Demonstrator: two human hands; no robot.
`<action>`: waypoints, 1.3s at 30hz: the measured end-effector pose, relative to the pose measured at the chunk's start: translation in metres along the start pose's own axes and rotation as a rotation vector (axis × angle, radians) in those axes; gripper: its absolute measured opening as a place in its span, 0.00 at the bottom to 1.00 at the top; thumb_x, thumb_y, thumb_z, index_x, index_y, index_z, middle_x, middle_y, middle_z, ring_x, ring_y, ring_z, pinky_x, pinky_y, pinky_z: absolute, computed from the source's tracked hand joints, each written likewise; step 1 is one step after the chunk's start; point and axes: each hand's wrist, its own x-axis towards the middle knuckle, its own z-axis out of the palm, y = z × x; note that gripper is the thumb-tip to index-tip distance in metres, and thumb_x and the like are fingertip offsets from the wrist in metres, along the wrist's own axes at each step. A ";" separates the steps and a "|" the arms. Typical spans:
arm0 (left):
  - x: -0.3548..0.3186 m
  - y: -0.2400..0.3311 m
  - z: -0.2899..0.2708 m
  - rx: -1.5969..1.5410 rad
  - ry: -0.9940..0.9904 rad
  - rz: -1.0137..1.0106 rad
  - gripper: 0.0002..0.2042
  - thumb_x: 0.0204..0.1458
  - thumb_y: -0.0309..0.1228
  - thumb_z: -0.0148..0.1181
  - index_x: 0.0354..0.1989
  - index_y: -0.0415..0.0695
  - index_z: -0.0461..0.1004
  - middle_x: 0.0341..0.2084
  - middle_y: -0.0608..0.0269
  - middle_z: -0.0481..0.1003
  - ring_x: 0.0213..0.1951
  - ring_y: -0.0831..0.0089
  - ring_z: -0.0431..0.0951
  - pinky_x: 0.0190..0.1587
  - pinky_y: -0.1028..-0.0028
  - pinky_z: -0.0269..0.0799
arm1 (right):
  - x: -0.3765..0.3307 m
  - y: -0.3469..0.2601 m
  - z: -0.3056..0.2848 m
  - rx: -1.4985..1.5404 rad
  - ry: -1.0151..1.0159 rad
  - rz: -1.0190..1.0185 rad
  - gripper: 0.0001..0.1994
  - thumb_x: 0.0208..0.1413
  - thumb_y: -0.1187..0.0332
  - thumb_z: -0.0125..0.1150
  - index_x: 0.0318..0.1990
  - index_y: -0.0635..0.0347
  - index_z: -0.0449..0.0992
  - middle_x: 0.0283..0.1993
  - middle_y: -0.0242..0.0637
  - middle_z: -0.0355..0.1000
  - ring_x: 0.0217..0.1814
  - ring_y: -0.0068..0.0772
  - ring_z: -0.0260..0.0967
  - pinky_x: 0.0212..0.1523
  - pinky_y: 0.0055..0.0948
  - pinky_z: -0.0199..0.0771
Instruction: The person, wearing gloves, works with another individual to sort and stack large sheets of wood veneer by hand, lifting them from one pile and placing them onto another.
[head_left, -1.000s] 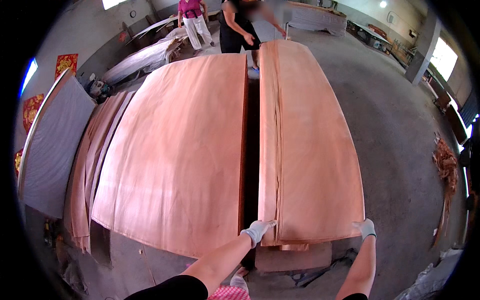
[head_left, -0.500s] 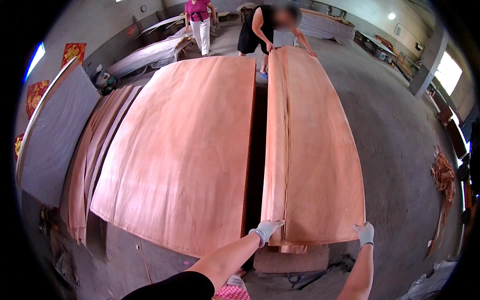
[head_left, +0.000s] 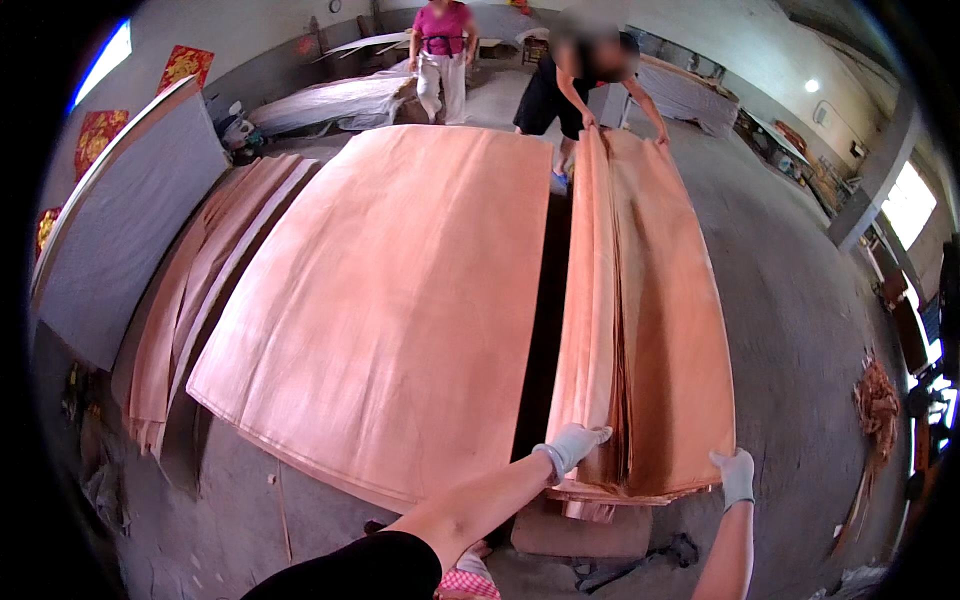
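A long reddish veneer sheet (head_left: 650,320) lies on top of a narrow stack of the same sheets. My left hand (head_left: 573,445), in a white glove, grips its near left corner, which is lifted and curled upward. My right hand (head_left: 736,474), also gloved, holds the near right corner. At the far end a person in black (head_left: 570,85) bends over and holds the sheet's other end with both hands. A wider stack of veneer (head_left: 400,300) lies just left of it, with a dark gap between the two.
More veneer strips (head_left: 190,310) lie further left beside a leaning grey board (head_left: 130,220). A person in a pink top (head_left: 442,45) stands at the back. A heap of scraps (head_left: 878,400) sits on the concrete floor at right.
The sheet's left edge has lifted and folded upward along its whole length. The view has moved closer, and the person at the far end has bent lower over it.
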 end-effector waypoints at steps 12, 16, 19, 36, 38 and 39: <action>-0.144 -0.114 -0.296 -0.092 0.090 0.086 0.26 0.50 0.48 0.66 0.44 0.34 0.78 0.36 0.58 0.79 0.39 0.72 0.76 0.44 0.74 0.70 | -0.208 -0.146 0.174 0.339 -0.065 -0.080 0.19 0.46 0.77 0.66 0.48 0.71 0.72 0.44 0.37 0.74 0.42 0.29 0.72 0.47 0.27 0.72; -0.208 -0.212 -0.409 -0.344 0.141 0.173 0.21 0.51 0.43 0.66 0.41 0.36 0.79 0.34 0.61 0.79 0.37 0.75 0.76 0.41 0.75 0.70 | -0.308 -0.228 0.272 0.525 -0.222 -0.007 0.16 0.47 0.76 0.66 0.45 0.68 0.73 0.42 0.35 0.74 0.42 0.27 0.71 0.47 0.27 0.71; -0.242 -0.301 -0.510 -0.462 0.214 0.125 0.21 0.50 0.43 0.67 0.42 0.36 0.79 0.34 0.63 0.79 0.37 0.75 0.75 0.41 0.76 0.70 | -0.366 -0.261 0.369 0.535 -0.290 0.005 0.14 0.47 0.75 0.67 0.42 0.67 0.75 0.41 0.34 0.74 0.41 0.25 0.71 0.45 0.25 0.70; -0.265 -0.544 -0.714 -0.120 0.739 -0.186 0.23 0.47 0.44 0.67 0.43 0.37 0.76 0.31 0.56 0.79 0.34 0.63 0.79 0.40 0.67 0.72 | -0.452 -0.185 0.674 -0.105 -0.297 0.047 0.24 0.44 0.57 0.71 0.39 0.71 0.75 0.37 0.50 0.77 0.41 0.46 0.76 0.44 0.36 0.73; -0.266 -0.553 -0.720 0.173 0.760 -0.244 0.21 0.48 0.41 0.66 0.45 0.37 0.75 0.31 0.52 0.79 0.35 0.57 0.79 0.41 0.64 0.72 | -0.453 -0.190 0.678 -0.253 -0.271 -0.081 0.31 0.44 0.58 0.70 0.51 0.72 0.69 0.53 0.57 0.68 0.57 0.51 0.66 0.58 0.41 0.64; -0.271 -0.514 -0.697 0.229 0.821 -0.309 0.22 0.49 0.39 0.63 0.48 0.36 0.72 0.39 0.43 0.76 0.42 0.50 0.76 0.46 0.61 0.71 | -0.457 -0.202 0.663 -0.448 -0.136 -0.256 0.33 0.45 0.57 0.69 0.54 0.72 0.67 0.58 0.59 0.64 0.62 0.52 0.61 0.62 0.43 0.59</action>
